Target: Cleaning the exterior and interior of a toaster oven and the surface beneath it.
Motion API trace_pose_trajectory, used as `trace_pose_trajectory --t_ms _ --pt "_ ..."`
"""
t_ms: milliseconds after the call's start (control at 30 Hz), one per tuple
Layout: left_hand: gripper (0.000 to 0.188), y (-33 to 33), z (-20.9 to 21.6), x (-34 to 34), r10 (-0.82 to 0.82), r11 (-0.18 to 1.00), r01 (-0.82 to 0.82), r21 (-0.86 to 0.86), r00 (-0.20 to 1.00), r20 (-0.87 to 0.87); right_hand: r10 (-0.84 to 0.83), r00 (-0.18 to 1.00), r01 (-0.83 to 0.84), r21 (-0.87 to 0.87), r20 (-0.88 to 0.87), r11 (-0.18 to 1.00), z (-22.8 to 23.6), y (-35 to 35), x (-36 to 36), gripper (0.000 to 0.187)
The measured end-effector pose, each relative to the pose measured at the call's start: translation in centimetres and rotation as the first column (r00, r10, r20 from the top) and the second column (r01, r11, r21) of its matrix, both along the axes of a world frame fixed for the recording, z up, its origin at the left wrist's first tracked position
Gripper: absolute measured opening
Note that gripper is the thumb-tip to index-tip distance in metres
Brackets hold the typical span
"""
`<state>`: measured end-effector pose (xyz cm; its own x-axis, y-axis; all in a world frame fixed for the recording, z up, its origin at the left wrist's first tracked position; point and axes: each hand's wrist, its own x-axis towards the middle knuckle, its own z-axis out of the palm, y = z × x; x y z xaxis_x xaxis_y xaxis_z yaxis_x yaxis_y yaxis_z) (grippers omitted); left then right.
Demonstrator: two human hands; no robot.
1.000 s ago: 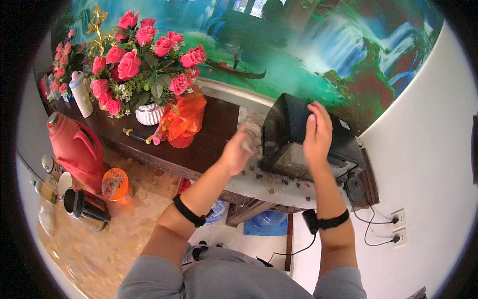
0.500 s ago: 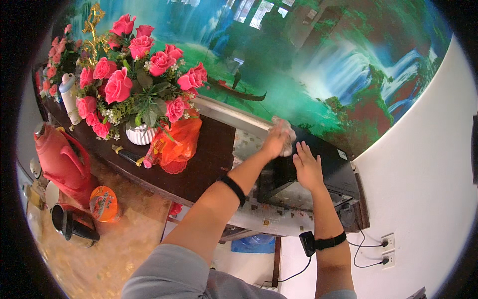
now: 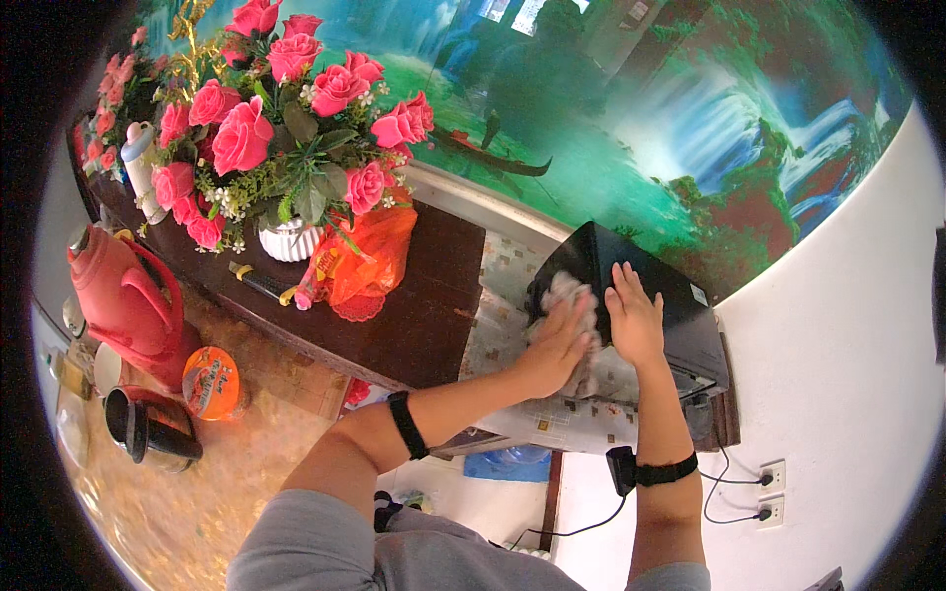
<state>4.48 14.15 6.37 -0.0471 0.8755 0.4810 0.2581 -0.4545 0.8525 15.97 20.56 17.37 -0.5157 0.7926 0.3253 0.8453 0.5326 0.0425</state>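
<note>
Beside a white wall [image 3: 838,394], the left hand [image 3: 558,347] grasps a crumpled, pale cloth [image 3: 566,290] at the left end of a black, box-shaped appliance [image 3: 692,335], apparently wiping, as the right hand [image 3: 636,323] lies open atop it, the next stroke likely calling for firm bracing.

left hand [image 3: 555,357] with crumpled cloth [image 3: 567,289]: shifted, within the last half-second, from near the patterned counter's [image 3: 499,341] rear edge toward its front edge, now at the black box's [image 3: 680,330] front-left side. fingers: formerly curled, now extended across the cloth.
</note>
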Motion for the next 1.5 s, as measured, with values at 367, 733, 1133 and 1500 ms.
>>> trace_pose_trajectory --t_ms 367,733,1133,1500 --pt "0.054 14.1 -0.3 -4.5 0.164 0.974 -0.131 -0.186 0.97 0.18 -0.011 1.0 0.011 -0.031 -0.004 0.999 0.2 -0.9 -1.4 0.049" --pt "0.052 -2.2 -3.2 1.5 0.23 0.872 -0.155 -0.465 0.967 0.108 -0.067 0.995 0.062 -0.076 -0.074 0.995 0.1 0.1 -0.4 0.05" --pt "0.097 -12.5 4.9 7.2 -0.124 0.822 0.522 -0.226 0.553 0.824 0.427 0.475 -0.499 0.164 -0.769 0.851 -9.8 -14.1 5.8 0.044" --pt "0.068 -6.2 7.0 10.4 0.427 0.858 -0.318 0.404 0.878 -0.216 0.563 0.739 -0.318 0.546 -0.369 0.775 -3.2 -6.2 11.5 0.035"
